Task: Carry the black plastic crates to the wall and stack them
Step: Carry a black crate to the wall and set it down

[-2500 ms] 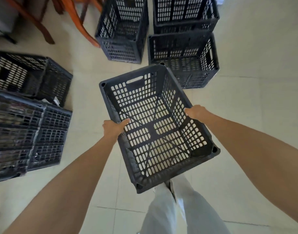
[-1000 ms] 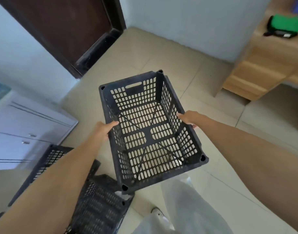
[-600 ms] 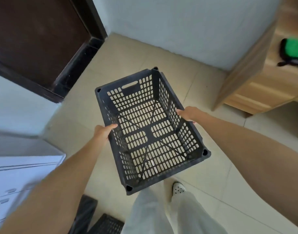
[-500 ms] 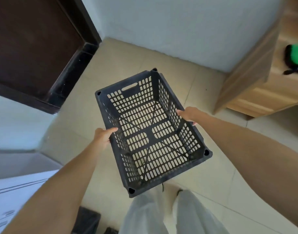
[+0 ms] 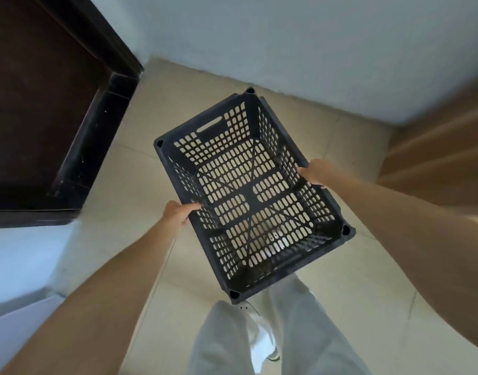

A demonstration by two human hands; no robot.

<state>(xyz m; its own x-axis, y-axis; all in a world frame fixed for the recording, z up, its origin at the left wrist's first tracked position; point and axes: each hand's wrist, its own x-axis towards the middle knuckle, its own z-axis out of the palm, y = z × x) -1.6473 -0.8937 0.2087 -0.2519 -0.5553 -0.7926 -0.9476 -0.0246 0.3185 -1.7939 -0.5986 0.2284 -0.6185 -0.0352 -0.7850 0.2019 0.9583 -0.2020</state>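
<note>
The black plastic crate [image 5: 248,196] is hanging empty, open side up, above the tiled floor [image 5: 140,171], its long axis pointing toward the pale wall [image 5: 286,50] beyond its far end. The left hand [image 5: 177,212] and right hand [image 5: 313,171] are gripping the two long rims at mid-length, each curling round its edge, arms reaching forward, with a dark door [image 5: 43,104] standing far left.

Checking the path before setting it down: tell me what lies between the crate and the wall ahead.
Only bare tiled floor lies between the crate and the wall, as the head view shows.
</note>
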